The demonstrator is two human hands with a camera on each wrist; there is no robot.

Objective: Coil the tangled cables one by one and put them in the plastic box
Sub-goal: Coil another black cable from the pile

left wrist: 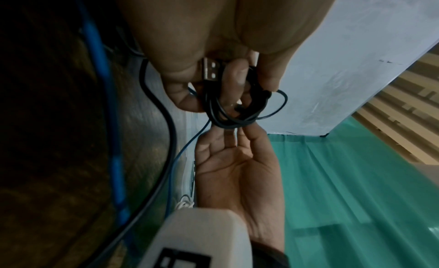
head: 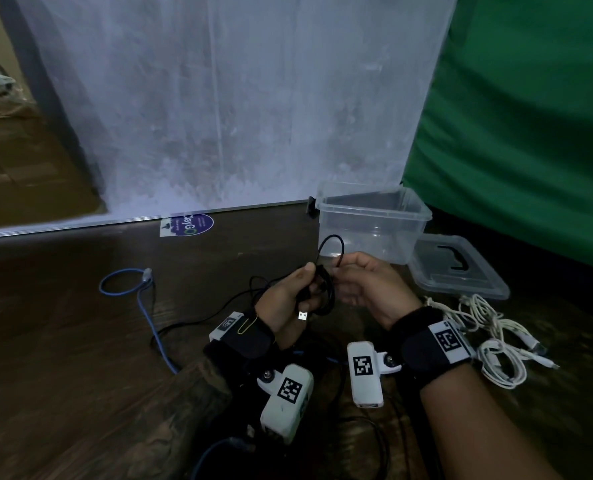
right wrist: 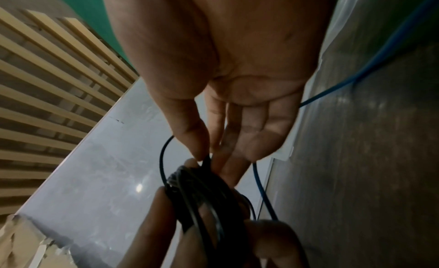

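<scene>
Black cable [head: 324,289], partly wound into a small coil, at the centre of the head view, above the dark bench [head: 63,323]. Gripped by the left hand [head: 288,299], fingers [left wrist: 234,78] curled round the coil, a USB plug [head: 302,315] hanging below. Pinched at a loose loop by the right hand [head: 364,285], thumb and forefinger clamped on the strand, other fingers [right wrist: 259,140] straight. Clear plastic box [head: 374,206] just behind the hands, at centre right, its lid [head: 461,275] lying beside it. White cables [head: 496,341] bundled at lower right; blue cable [head: 142,299] trailing at the left.
</scene>
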